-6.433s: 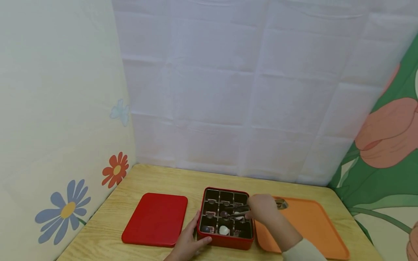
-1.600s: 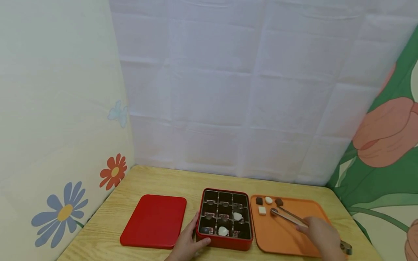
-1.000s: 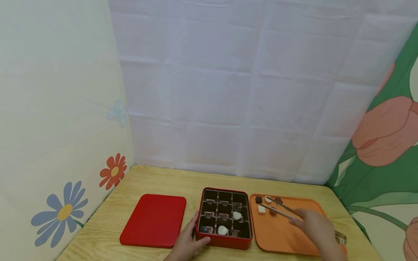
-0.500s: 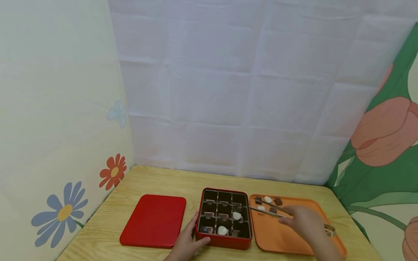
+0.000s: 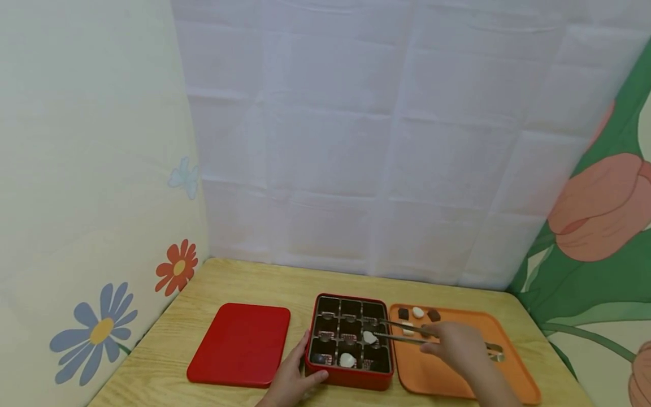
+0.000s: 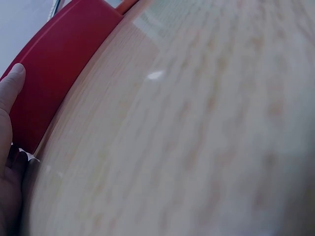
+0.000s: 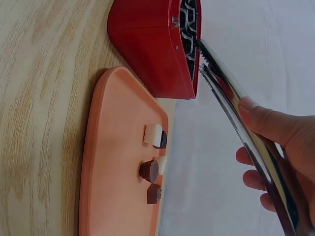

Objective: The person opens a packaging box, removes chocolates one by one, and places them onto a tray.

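My right hand (image 5: 452,342) grips metal tongs (image 5: 407,339), thumb on one arm and fingers round the other. The tongs' tips stand apart over the right side of a red tin box (image 5: 351,379), with nothing seen between them in the right wrist view. One tip is right at a white chocolate (image 5: 369,337) in the right column's middle compartment. Another white chocolate (image 5: 348,360) sits in the front row's middle, a dark round chocolate (image 5: 319,358) at front left. My left hand (image 5: 292,380) holds the tin's near left corner, thumb on its front wall.
An orange tray (image 5: 468,373) right of the tin bears a white square chocolate (image 7: 153,134), a dark round one (image 7: 149,170), a brown one (image 7: 153,193) and other pieces. The red lid (image 5: 239,345) lies left of the tin. A white cloth (image 5: 305,141) hangs behind the table.
The tongs were at a dark round chocolate in the tin, then at it on the tray. My right hand has since brought them left, over the tin again. My left hand stays put.
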### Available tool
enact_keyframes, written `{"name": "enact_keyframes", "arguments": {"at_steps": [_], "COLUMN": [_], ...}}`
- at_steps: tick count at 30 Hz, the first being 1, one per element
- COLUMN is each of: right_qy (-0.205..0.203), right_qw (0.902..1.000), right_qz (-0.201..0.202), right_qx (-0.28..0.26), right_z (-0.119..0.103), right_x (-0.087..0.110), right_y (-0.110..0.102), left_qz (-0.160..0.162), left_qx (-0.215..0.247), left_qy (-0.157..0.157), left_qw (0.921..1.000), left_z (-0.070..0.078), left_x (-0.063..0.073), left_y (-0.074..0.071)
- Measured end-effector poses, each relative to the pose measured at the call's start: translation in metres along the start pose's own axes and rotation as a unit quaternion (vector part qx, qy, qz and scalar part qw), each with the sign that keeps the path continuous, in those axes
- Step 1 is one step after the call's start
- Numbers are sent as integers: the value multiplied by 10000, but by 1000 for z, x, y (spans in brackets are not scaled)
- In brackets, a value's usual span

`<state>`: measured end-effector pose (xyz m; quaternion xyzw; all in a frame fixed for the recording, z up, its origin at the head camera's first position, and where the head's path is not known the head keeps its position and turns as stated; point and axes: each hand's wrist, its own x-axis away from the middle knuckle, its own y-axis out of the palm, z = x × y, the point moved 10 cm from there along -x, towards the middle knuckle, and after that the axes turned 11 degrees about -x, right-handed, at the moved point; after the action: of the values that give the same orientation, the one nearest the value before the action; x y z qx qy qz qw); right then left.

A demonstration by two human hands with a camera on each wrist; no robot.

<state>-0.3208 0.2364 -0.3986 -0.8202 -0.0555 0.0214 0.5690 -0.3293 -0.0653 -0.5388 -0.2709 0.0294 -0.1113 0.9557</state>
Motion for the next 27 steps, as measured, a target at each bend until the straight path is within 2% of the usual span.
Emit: {"name": "enact_keyframes", "arguments": {"at_steps": [5,10,17,27], "right_qy": [-152,-158,-309,-121], "right_qw": [9998,9992,9959,9870], "right_qz": [24,-198,-189,-247], "right_qx": [128,306,835,1581], "right_z": [-7,-13,-27,-46], "right_x": [-3,-6,-9,-21], "right_y": [3,9,11,13], "left_qz": [-3,-12,0,-6], "left_qx": [-19,-15,-19,-26], "left_qy": [32,-5,-18,-58], "left_qw": [10000,10000,10000,10000], "left_z": [2,1,1,0], "left_x": [0,0,0,0], "left_y": [0,0,-1,0]}}
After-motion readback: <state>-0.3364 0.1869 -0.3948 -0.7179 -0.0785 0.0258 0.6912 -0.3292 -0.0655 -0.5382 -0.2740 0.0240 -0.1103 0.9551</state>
